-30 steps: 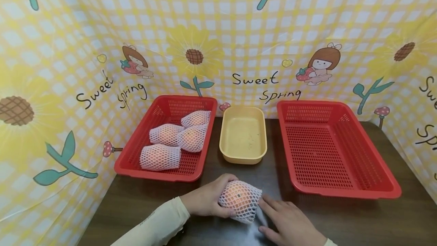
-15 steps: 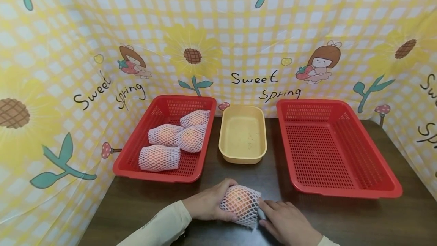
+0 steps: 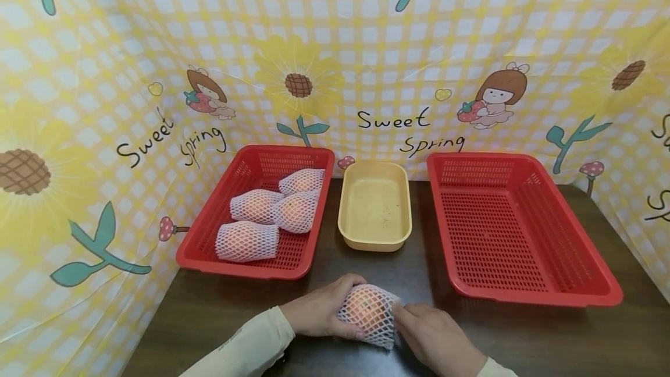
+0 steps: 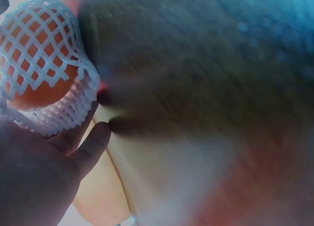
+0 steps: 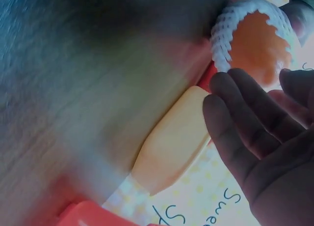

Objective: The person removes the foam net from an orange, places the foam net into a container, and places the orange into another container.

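Orange fruit (image 5: pixel 260 49) partly bare: wrist views

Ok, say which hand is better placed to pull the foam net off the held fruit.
Probably the right hand: it is at the open end of the foam net, where bare fruit shows, while the left hand grips the other side.

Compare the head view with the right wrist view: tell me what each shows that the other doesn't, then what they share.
Head only: the four netted fruits in the left red basket, and the printed cartoon girls.
Right wrist only: bare orange skin at the net's open end, facing the right hand.
Both: the right hand, the held fruit, the yellow tray and the checked backdrop with its lettering.
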`<state>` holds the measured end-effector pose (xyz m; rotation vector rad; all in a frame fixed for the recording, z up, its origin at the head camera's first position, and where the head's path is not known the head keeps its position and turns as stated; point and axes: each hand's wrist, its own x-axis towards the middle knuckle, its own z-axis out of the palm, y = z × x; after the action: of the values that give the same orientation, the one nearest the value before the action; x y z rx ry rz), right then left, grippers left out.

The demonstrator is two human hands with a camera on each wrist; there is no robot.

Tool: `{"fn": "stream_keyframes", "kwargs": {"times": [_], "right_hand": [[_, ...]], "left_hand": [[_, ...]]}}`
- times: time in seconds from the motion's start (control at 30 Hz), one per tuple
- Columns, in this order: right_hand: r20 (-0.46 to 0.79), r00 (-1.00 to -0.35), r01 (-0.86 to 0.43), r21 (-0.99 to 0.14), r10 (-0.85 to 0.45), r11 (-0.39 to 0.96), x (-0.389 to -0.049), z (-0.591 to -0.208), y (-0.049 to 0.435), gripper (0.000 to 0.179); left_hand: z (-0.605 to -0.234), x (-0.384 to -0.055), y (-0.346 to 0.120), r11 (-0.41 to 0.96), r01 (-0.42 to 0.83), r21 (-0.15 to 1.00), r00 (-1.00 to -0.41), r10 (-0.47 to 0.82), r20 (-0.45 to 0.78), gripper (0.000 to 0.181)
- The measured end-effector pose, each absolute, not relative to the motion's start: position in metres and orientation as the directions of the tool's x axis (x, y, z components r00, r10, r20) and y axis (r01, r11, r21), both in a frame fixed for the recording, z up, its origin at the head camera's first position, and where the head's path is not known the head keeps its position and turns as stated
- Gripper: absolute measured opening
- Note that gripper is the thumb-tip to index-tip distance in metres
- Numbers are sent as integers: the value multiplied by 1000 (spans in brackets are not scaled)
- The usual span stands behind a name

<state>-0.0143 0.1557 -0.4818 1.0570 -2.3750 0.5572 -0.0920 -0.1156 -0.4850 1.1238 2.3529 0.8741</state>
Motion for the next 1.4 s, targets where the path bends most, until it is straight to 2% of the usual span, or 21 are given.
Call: {"fn": "stream_keyframes", "kwargs": {"times": [0.1, 0.23, 0.37, 0.53, 0.67, 0.8, 1.13, 1.4], "right_hand": [[558, -595, -769, -186, -579, 612, -16, -483, 154, 34], [504, -634, -748, -207, -587, 630, -16, -482, 152, 9], [458, -664, -727, -213, -591, 653, -16, -481, 151, 22], [448, -672, -719, -209, -589, 662, -18, -483, 151, 22], [475, -655, -729, -189, -588, 658, -20, -486, 151, 22], [471, -659, -729, -207, -587, 653, -21, -484, 151, 22], [442, -692, -703, -230, -571, 673, -24, -476, 142, 27], [281, -759, -651, -289, -588, 702, -26, -471, 131, 37]], "left_hand": [[-485, -92, -116, 484, 563, 670, -603, 795, -67, 81], [-483, -90, -118, 497, 567, 657, -611, 789, -70, 87], [-481, -88, -125, 522, 543, 657, -626, 773, -97, 97], [-480, -89, -139, 553, 488, 676, -647, 749, -145, 97], [-480, -91, -148, 563, 460, 687, -667, 730, -151, 79], [-480, -93, -151, 540, 491, 684, -655, 746, -118, 57], [-476, -95, -146, 512, 530, 676, -657, 752, -55, 34], [-477, -95, -146, 426, 618, 661, -604, 795, 52, 13]]}}
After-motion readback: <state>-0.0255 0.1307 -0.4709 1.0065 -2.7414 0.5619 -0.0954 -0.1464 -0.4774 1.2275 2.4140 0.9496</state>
